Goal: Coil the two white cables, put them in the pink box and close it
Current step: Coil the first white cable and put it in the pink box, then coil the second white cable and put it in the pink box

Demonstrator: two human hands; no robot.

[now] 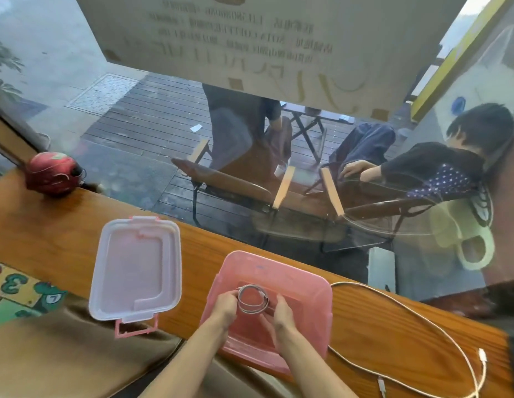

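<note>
Coiled cable point(253, 299), gripped by left hand point(225, 308) with right hand point(281, 317) released beside, hovers inside pink box point(313, 285); second cable point(416, 314) lies uncoiled lower right, lid point(135, 268) off.

You sit at a wooden window counter point(365, 334) in what looks like a small shop or café: a paper notice point(264, 38) is taped to the glass, and outside, folding chairs point(230, 182) stand on a wooden deck point(152, 116).
</note>
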